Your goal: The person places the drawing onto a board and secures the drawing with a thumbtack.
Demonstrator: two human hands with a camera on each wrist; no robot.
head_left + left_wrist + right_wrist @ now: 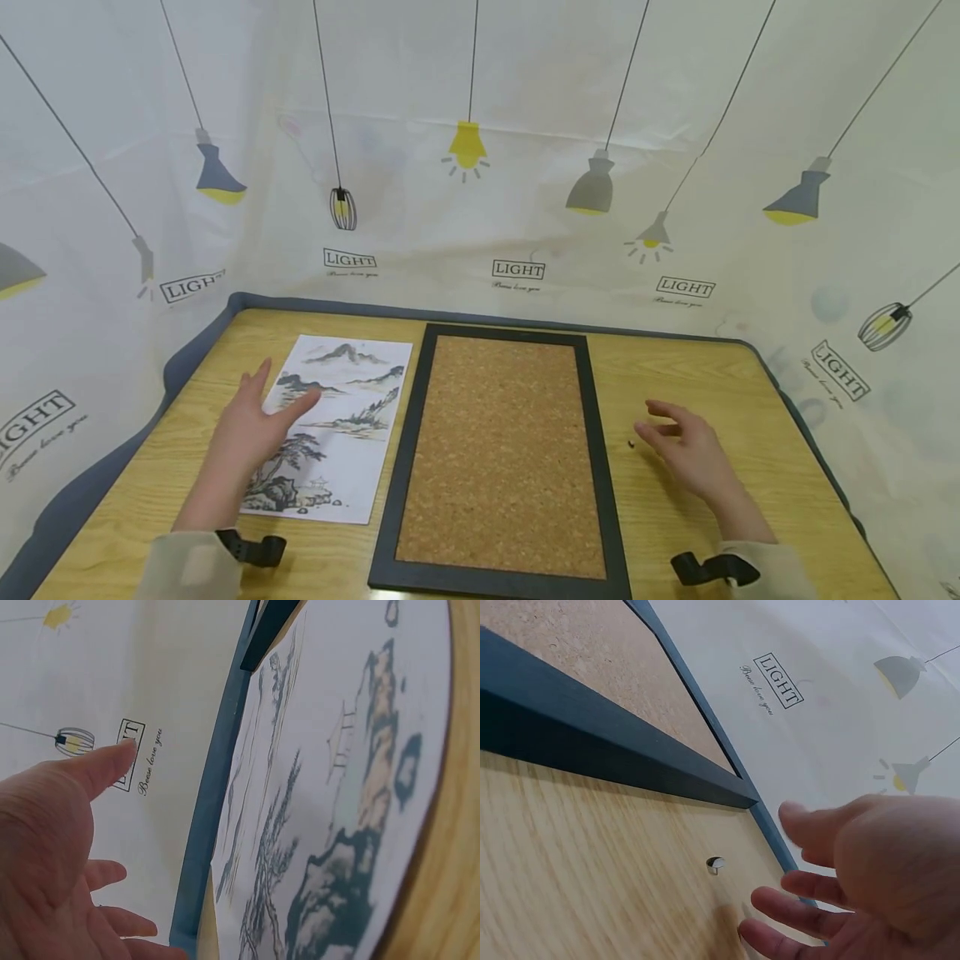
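Note:
A sheet with a black-ink landscape painting (352,467) lies flat on the table at the left. Over its left edge hovers my left hand (251,429), fingers and thumb spread, holding nothing. In the middle lies a cork board (502,458) with a black frame (609,500). To the right of that frame is a small silver thumbtack (715,864), a dark speck in the head view. My right hand (692,454) is just beside the tack, apart from it, fingers loosely bent and nothing between them. In the right wrist view its fingers (799,911) are parted.
The wooden table (675,367) has a dark blue edge (337,310) along the back and sides. A pale curtain (420,225) printed with hanging lamps and the word LIGHT surrounds it. A black strap (251,550) is on the left wrist, another (712,568) on the right.

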